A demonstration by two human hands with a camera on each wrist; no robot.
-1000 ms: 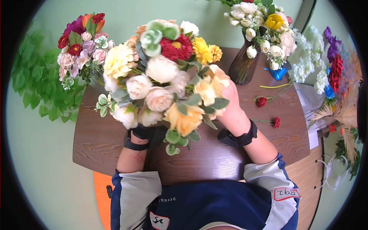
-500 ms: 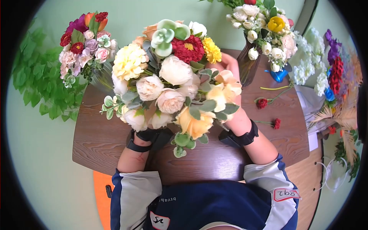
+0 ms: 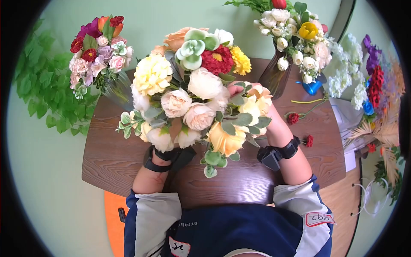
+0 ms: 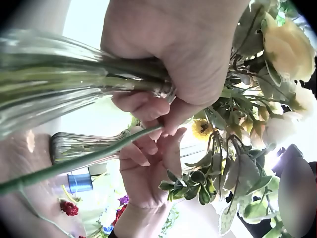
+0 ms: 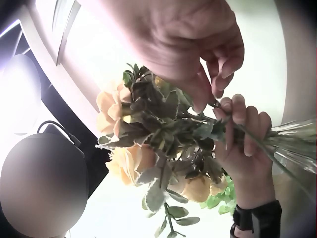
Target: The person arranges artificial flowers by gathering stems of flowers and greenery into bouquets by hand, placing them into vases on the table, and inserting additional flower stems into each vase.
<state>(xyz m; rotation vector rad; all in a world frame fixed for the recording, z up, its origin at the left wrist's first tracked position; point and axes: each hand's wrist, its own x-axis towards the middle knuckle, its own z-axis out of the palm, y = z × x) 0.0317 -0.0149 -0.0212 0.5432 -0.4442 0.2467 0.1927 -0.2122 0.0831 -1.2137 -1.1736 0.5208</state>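
In the head view, a full bouquet (image 3: 188, 98) of cream, pink, peach, red and yellow flowers hides most of both hands. My left hand (image 4: 173, 44) grips the neck of a ribbed clear glass vase (image 4: 49, 79), its fingers curled round it just below the leaves; the same hand (image 5: 247, 129) shows in the right wrist view. A long green flower stem (image 4: 84, 161) runs outside the vase, up to the fingertips. At its upper part, my right hand (image 5: 188, 44) pinches this stem between thumb and forefinger, close to the left knuckles. Where the stem's flower sits is hidden among the leaves.
A second vase of pink, purple and red flowers (image 3: 98, 60) stands back left on the brown table (image 3: 111, 158). Back right is a dark vase (image 3: 274, 77) with white flowers. Beside it lie a blue object (image 3: 312, 87) and red flowers (image 3: 293, 118). More flowers (image 3: 376, 85) line the right.
The bouquet has shifted right and slightly down in the head view. My right hand has moved from the bouquet's right side to partly behind its flowers, its wrist now further right.
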